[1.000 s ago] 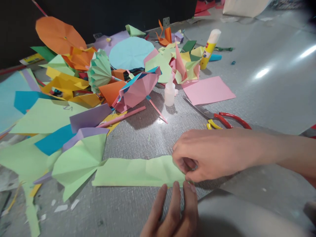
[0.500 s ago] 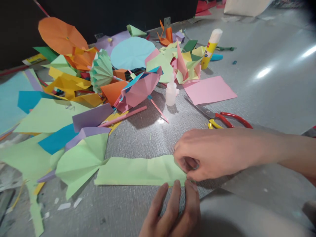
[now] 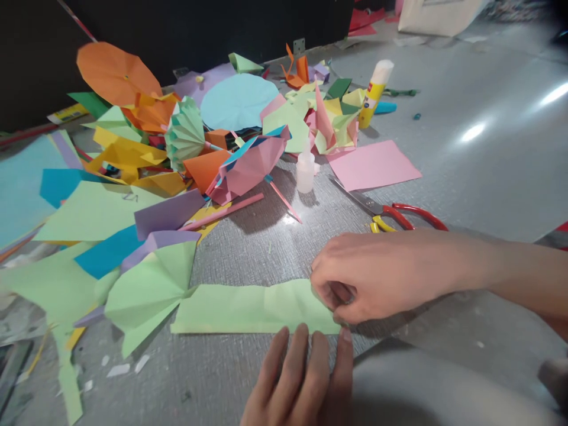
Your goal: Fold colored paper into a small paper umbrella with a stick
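Note:
A long light green paper strip lies flat on the grey surface, joined at its left to a fanned green fold. My right hand comes in from the right and pinches the strip's right end with curled fingers. My left hand rests at the bottom edge with fingers stretched out, its fingertips touching the strip's near edge just left of the pinch.
A heap of coloured folded papers fills the left and back. Red-handled scissors, a small clear glue bottle, a glue stick and a pink sheet lie beyond my right hand. A dark wall runs behind.
My left hand's fingers have shifted slightly left and drawn closer together along the strip's near edge. My right hand holds its pinch in place. The view has drifted a little.

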Motion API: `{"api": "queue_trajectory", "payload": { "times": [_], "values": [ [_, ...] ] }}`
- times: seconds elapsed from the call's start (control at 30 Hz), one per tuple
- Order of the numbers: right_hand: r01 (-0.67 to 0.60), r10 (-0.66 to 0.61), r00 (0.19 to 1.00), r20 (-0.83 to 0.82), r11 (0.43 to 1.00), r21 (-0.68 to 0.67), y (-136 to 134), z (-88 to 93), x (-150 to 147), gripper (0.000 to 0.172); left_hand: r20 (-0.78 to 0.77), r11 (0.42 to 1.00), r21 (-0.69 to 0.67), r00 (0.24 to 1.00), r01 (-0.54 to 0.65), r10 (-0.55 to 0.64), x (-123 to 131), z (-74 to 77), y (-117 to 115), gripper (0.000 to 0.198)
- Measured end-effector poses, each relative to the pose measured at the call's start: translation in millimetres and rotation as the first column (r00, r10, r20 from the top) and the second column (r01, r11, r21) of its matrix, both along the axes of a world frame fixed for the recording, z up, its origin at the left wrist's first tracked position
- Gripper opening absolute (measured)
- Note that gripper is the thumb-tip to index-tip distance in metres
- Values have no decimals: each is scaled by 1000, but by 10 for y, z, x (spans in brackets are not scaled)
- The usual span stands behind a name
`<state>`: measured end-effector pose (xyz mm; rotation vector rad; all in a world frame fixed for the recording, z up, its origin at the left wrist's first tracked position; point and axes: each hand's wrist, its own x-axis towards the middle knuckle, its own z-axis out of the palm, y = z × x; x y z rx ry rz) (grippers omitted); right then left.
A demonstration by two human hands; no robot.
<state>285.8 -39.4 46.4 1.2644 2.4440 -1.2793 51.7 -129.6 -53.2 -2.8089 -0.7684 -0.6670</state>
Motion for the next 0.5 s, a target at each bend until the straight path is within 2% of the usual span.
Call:
{"api": "queue_trajectory", "payload": {
  "times": [0.27,0.4,0.5],
  "values": [
    [-13,13,1000,10,1000,-12,-8,-21,44,10,-22,1000,13,1000,9,-9,-27,-1,12,31],
    [-8,9,1000,14,999,-50,-9,-17,67,11,11,995,-77,998,59,-59,-63,51,57,30],
    [9,-9,1000,-3,999,-31,-34,-44,76,20,44,988,-136,997,75,-70,-80,77,71,32]
  ]
}}
